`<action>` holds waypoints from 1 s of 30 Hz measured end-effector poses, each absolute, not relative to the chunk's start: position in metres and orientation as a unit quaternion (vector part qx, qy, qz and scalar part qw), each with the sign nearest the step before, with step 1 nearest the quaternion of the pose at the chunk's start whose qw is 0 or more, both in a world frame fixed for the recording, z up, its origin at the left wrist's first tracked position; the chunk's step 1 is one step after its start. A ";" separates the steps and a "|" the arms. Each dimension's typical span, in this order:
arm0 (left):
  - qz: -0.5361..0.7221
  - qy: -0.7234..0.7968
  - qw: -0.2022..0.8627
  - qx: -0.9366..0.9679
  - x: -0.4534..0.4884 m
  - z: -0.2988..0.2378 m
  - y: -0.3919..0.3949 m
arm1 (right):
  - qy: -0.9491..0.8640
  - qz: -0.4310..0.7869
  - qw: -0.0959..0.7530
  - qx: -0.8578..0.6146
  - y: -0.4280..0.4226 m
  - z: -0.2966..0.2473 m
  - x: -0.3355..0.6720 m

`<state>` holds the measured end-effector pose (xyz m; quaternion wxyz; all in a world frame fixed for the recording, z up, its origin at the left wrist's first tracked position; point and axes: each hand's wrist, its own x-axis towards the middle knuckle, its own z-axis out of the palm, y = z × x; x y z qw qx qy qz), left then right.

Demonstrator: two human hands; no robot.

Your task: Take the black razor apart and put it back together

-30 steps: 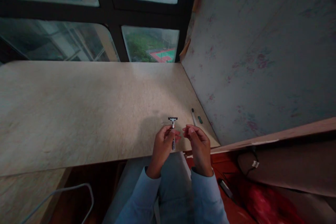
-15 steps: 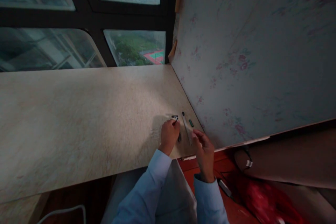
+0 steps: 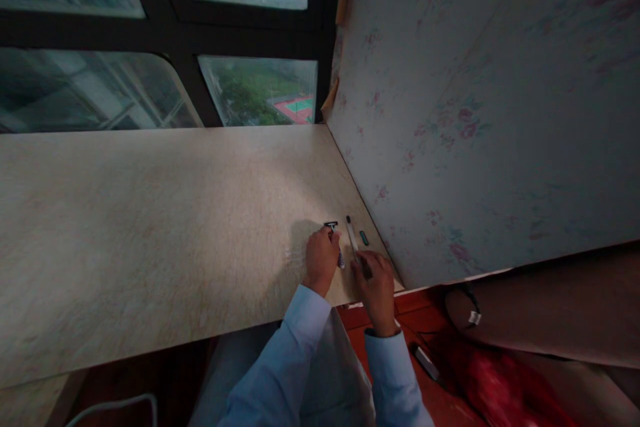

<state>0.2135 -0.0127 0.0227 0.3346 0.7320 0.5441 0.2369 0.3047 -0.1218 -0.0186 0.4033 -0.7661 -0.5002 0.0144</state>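
My left hand (image 3: 321,259) is closed on a razor (image 3: 341,258), whose head points toward the window and whose lower handle shows past my fingers. Just to the right lies a toothbrush (image 3: 351,233) with a dark head and a pale handle. At that handle's near end, my right hand (image 3: 376,283) has its thumb and fingers closed around it. A small green and black piece (image 3: 364,238), possibly a razor head cover, rests on the surface between the toothbrush and the wall.
The pale stone-look ledge (image 3: 150,227) stretches left below a dark-framed window (image 3: 260,33). A flower-papered wall (image 3: 450,147) borders it on the right. Below the ledge are a red floor (image 3: 410,307), a red cloth-like heap (image 3: 505,380) and a cable (image 3: 115,405).
My right hand has moved left and down onto the toothbrush handle. My left hand stays around the razor, which has shifted slightly.
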 end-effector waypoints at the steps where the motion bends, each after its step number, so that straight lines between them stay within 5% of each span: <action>1: 0.240 0.545 0.340 0.728 0.214 0.021 -0.013 | -0.501 0.013 0.402 -0.766 -0.122 -0.019 0.304; 11: 0.344 0.513 0.305 0.725 0.172 0.030 -0.024 | -0.502 0.071 0.436 -0.744 -0.123 -0.016 0.323; 21: 0.330 0.473 0.244 0.779 0.079 -0.003 -0.010 | -0.694 0.017 0.181 -0.697 -0.078 0.003 0.374; 30: 0.269 0.460 0.225 0.816 0.069 -0.018 -0.007 | -0.710 0.075 0.104 -0.692 -0.069 0.017 0.382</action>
